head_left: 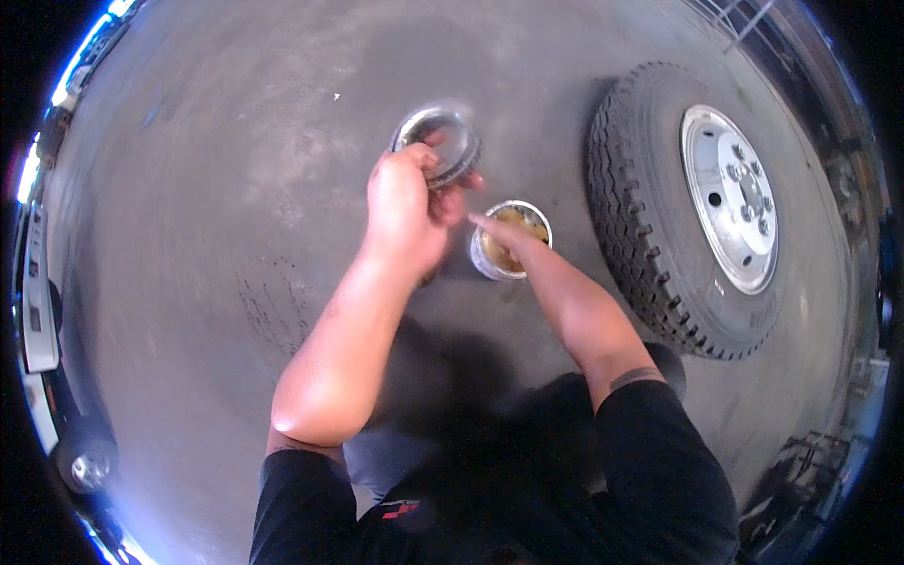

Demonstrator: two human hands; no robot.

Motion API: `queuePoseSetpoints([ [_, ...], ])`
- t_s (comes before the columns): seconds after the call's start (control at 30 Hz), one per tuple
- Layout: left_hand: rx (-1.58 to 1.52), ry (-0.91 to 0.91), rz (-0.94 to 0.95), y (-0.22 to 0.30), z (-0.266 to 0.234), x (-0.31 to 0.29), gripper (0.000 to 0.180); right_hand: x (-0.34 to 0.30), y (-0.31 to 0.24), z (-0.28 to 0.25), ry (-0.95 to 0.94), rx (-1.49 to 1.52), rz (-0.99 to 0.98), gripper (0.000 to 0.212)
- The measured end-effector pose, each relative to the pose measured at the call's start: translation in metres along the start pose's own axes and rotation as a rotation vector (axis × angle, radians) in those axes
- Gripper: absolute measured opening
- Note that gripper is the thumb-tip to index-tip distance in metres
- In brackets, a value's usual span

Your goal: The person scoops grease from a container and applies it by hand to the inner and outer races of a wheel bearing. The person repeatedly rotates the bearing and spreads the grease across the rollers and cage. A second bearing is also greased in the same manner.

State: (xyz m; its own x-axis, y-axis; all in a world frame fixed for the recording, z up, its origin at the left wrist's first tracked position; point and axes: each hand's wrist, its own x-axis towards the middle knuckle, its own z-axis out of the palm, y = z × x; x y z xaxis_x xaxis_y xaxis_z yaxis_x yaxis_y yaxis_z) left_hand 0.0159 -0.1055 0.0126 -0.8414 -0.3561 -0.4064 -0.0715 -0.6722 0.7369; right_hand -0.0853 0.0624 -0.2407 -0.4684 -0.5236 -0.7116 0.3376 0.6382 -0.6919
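My left hand (403, 188) is closed around a round metal ring (459, 132), which looks like a wheel bearing. The ring is held up off the floor and tilted, and its shiny rim is slightly blurred. Below and to the right of it stands a round tub (485, 261) with a pale rim, holding yellow-brown grease (525, 218). Over the tub's mouth, my right hand (508, 235) reaches leftward with its fingers stretched out and pressed fairly flat, their tips close to my left hand. I see nothing gripped in it.
A large black tyre (626, 198) on a silver wheel rim (716, 226) lies on the grey concrete floor (235, 122), right of the tub. At the far left edge are a white vehicle (40, 301) and its wheel (89, 466). Dark equipment (796, 490) sits at the lower right.
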Motion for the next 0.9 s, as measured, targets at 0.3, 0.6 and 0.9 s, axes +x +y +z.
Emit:
queuePoseSetpoints([
  [0.3, 0.108, 0.170, 0.190, 0.008, -0.012, 0.041, 0.035, -0.086, -0.106, 0.002, 0.020, -0.421, -0.277, 0.112],
  [0.6, 0.025, 0.120, 0.243, 0.053, -0.089, 0.099, 0.029, -0.171, -0.117, -0.011, 0.010, -0.580, -0.334, 0.107],
  [0.9, -0.002, 0.159, 0.313, 0.066, -0.097, 0.076, 0.028, -0.128, -0.101, -0.012, -0.042, -0.612, -0.225, 0.102],
])
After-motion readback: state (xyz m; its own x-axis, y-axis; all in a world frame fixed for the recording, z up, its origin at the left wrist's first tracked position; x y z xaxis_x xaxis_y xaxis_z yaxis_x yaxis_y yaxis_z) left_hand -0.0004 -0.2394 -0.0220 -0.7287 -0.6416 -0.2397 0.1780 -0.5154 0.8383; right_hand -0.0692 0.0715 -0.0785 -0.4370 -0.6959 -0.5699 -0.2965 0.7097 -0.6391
